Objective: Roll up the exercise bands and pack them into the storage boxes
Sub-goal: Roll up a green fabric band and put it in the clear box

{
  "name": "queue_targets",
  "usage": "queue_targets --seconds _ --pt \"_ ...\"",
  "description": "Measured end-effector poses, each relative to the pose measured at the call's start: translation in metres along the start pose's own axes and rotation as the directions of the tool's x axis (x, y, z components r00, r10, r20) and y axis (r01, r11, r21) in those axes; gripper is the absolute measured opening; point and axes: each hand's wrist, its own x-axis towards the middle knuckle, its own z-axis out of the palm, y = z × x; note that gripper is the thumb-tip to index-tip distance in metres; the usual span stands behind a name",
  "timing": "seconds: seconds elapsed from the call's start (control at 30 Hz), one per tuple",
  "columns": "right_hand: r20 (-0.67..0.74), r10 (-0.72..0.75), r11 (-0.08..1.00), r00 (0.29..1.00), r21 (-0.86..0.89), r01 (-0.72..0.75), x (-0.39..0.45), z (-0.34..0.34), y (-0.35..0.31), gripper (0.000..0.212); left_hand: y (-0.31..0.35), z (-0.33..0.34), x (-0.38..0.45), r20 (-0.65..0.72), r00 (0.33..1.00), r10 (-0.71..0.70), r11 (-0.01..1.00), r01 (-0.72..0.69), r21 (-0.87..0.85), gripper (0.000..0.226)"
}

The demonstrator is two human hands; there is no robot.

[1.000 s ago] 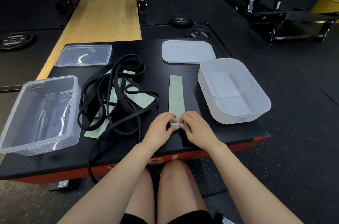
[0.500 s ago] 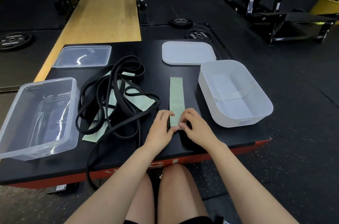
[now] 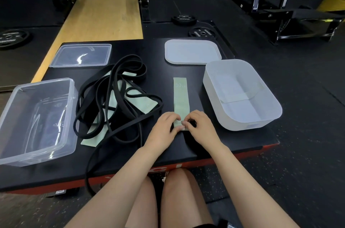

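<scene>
Green band (image 3: 180,97) marked 30 LB lies flat between tangled black bands (image 3: 113,101) and white box (image 3: 242,95); left hand (image 3: 164,129) and right hand (image 3: 200,127) pinch its near end.

On the tabletop (image 3: 168,71), the left grip (image 3: 164,127) and right grip (image 3: 200,127) meet at the near end of a flat band (image 3: 180,97), which runs away from them. Left of the left grip lies a tangle of looped bands (image 3: 115,101), and beyond it an open clear box (image 3: 37,115). Right of the right grip sits an open frosted box (image 3: 240,93). Behind each box lies a lid: the clear lid (image 3: 82,55) far left, the frosted lid (image 3: 192,51) ahead.
</scene>
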Motion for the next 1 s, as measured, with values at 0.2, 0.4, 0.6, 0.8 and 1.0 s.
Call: queue_targets --seconds 0.2,0.4,0.6,0.8,1.0 --pt "-0.011 0.018 1.0 1.0 0.001 -0.018 0.003 0.0 -0.001 0.013 0.002 -0.007 0.0 0.07 0.998 0.007 0.998 -0.011 0.061 0.019" --pt "-0.025 -0.081 0.994 0.996 -0.079 0.079 -0.005 -0.005 0.001 0.018 0.0 -0.007 0.002 0.043 0.999 0.031 0.987 -0.038 0.158 0.025" --pt "-0.036 -0.098 0.994 0.994 -0.047 0.097 -0.009 -0.007 0.007 0.014 0.0 -0.008 0.008 0.019 0.999 0.029 0.969 -0.033 0.245 0.033" --pt "-0.063 -0.026 0.999 0.998 -0.023 0.024 0.003 -0.002 0.003 0.009 0.001 -0.01 0.011 0.034 0.998 0.051 0.977 -0.057 0.204 0.037" --pt "-0.089 0.031 0.999 0.995 -0.014 -0.033 0.009 0.0 -0.001 0.011 0.003 -0.012 0.016 0.028 0.998 0.055 0.986 -0.058 0.159 0.023"
